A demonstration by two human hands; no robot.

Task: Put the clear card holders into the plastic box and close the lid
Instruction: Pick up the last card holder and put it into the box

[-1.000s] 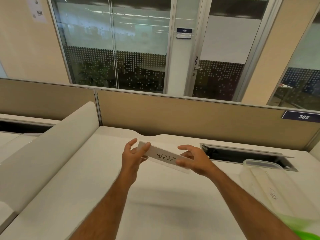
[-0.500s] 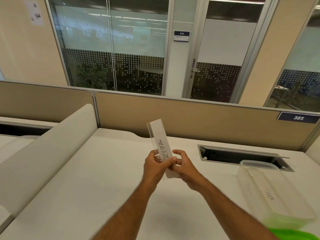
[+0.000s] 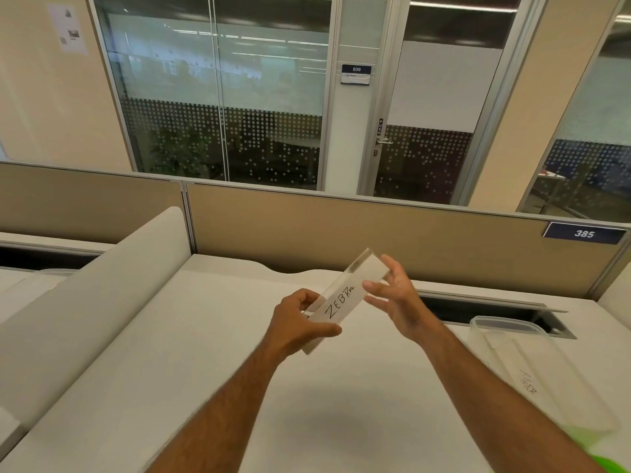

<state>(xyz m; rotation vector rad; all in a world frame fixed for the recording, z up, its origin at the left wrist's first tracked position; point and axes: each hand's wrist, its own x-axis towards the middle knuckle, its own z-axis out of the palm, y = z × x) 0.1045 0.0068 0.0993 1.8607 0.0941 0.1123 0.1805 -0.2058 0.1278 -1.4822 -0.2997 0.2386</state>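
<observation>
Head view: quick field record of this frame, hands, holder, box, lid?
left hand: grips the near end of the holder
right hand: open, fingers spread at the holder's far end
holder: clear, card reads ZEBRA, tilted, off the desk
box: open, on the desk at right, holds a TIGER card
lid: green, at the frame edge, not on the box

Above the white desk (image 3: 211,353), the left hand (image 3: 297,324) pinches the near end of a clear acrylic card holder (image 3: 343,300) lettered "ZEBRA", the right hand (image 3: 396,298) spread-fingered at its far end, while a clear plastic box (image 3: 560,380) at right holds another lettered holder (image 3: 527,382).
</observation>
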